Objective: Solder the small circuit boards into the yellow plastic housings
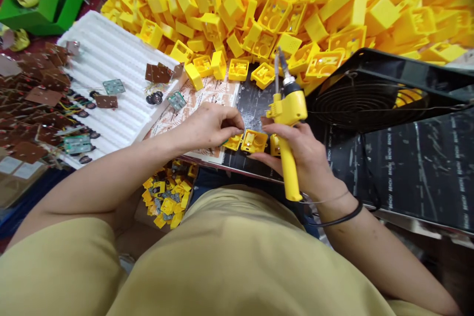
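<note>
My right hand (309, 153) holds a yellow soldering gun (292, 108), its metal tip and solder feed tube pointing up and away from me. The thumb and forefinger of that hand reach left, beside an open yellow plastic casing (254, 141) on the table edge. Another casing (275, 145) is partly hidden behind these fingers. My left hand (211, 124) is closed in a pinch over a third casing (234, 142), mostly covered by the fingers. Whatever sits between those fingertips is too small to make out.
A large heap of yellow casings (229, 5) covers the back. A black fan (355, 94) stands right, with a cable. Left are a white foam sheet (122, 103), brown circuit boards (40, 94) with wires, and green bins (40, 0). Below is a box of small yellow parts (168, 202).
</note>
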`<state>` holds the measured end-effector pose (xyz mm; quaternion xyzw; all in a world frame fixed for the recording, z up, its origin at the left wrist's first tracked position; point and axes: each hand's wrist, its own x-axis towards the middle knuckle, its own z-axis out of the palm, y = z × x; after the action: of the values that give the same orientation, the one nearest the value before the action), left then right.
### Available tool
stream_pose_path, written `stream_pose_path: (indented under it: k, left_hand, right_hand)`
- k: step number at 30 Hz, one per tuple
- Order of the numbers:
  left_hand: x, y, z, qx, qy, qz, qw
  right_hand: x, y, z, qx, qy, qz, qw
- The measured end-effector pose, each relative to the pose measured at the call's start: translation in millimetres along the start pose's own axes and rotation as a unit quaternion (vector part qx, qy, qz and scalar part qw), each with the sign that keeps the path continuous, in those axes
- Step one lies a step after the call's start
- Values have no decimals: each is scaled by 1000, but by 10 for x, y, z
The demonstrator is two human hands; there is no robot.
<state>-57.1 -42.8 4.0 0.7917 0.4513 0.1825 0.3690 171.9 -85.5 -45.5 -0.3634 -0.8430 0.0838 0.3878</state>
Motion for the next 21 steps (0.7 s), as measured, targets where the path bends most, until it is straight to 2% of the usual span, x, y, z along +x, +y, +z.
stream_pose_path:
  k: [3,12,17,21]
  left_hand:
    - [-23,41,43,49,1,8,999]
    - [-9,47,134,21,12,11,1000]
    - [1,10,98,-69,-21,-7,997]
    - [56,-49,50,-195,-81,-46,976]
  right_hand:
    - [54,-74,3,29,42,35,998]
    - [149,-150,194,83,54,83,992]
    - [166,-115,198,115,53,74,989]
    - [180,-105,189,118,70,65,988]
